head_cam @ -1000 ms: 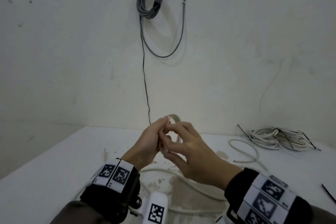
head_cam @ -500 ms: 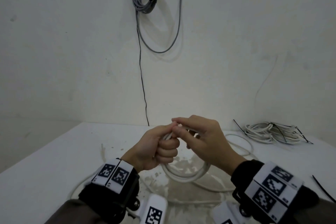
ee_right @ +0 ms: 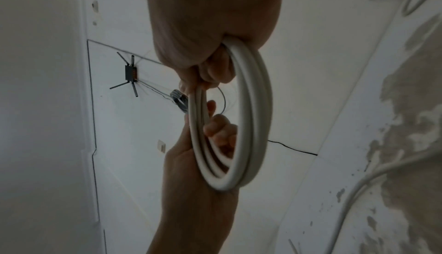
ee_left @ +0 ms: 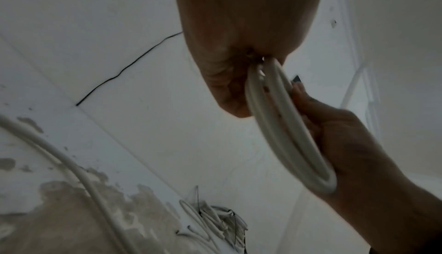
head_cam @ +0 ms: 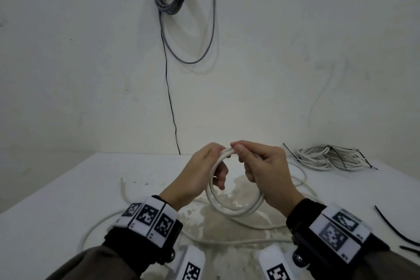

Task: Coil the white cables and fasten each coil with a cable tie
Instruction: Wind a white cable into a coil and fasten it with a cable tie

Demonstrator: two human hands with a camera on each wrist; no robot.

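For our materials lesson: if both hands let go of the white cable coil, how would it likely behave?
The white cable coil would probably spring open: no tie binds it, only the left hand and right hand pinch its top. It looks springy, holding round loops. It seems light, hanging from fingertips.

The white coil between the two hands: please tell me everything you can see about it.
The white coil is a round loop of a few turns of smooth, plastic-looking white cable, held upright above the table. The left hand and the right hand both pinch it at the top, fingers passing through the loop. No cable tie is on it. The rest of the cable trails loose on the table.
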